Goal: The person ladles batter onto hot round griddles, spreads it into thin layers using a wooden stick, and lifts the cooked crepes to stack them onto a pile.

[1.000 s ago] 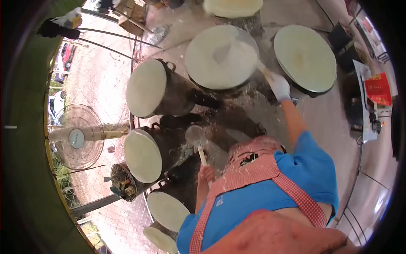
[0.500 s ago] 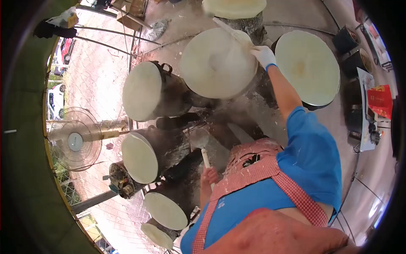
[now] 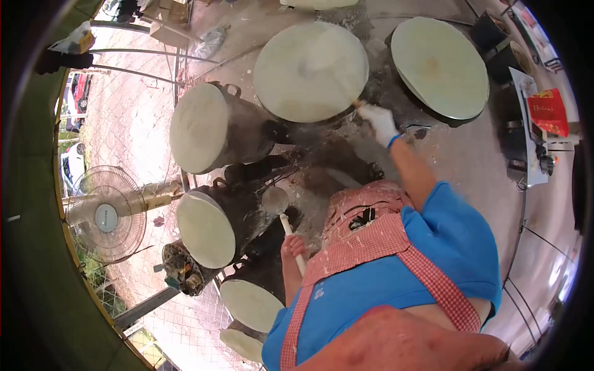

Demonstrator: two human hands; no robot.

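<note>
The concrete floor (image 3: 476,167) carries a cluster of large dark steamer pots, each capped with a taut pale round top: one (image 3: 199,127) at the left, one (image 3: 310,71) in the middle, one (image 3: 440,67) at the right, and smaller ones (image 3: 206,229) nearer. White splashes streak the floor between them.

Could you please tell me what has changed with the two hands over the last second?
The gloved right hand swung its stick up across the steaming round, then drew back to that round's near edge. The left hand kept its grip on the ladle, bowl still beside the pots. The other rounds stayed covered.
</note>
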